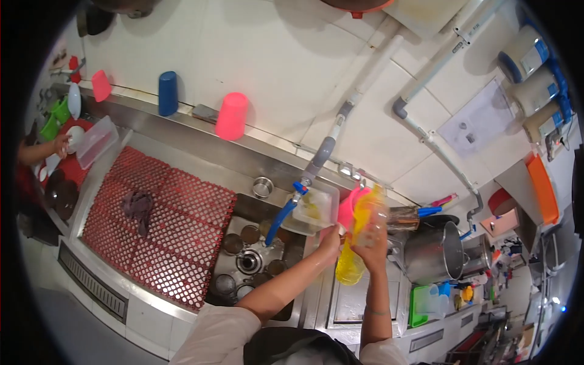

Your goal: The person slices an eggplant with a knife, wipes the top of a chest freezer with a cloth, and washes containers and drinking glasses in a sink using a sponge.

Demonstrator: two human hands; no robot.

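My right hand (370,242) is wrapped around a clear plastic bottle (349,267) of yellow liquid, held tilted over the counter right of the sink. Yellow also shows in its upper part, blurred. Close beside it, my left hand (330,242) is closed at the lower edge of a pink plastic cup (348,210); the bottle and fingers partly hide this grip. Just behind my left hand sits a clear plastic tub (316,210) with something yellowish in it. Several glasses (225,284) stand in the sink (240,210) around the drain, under my left forearm.
A blue tap hose (280,224) hangs into the sink. Red perforated mats (159,222) carry a dark cloth (138,210). Pink (232,115) and blue (168,94) tumblers line the ledge. A large steel pot (433,252) stands at right. Another person's hand (62,146) is at far left.
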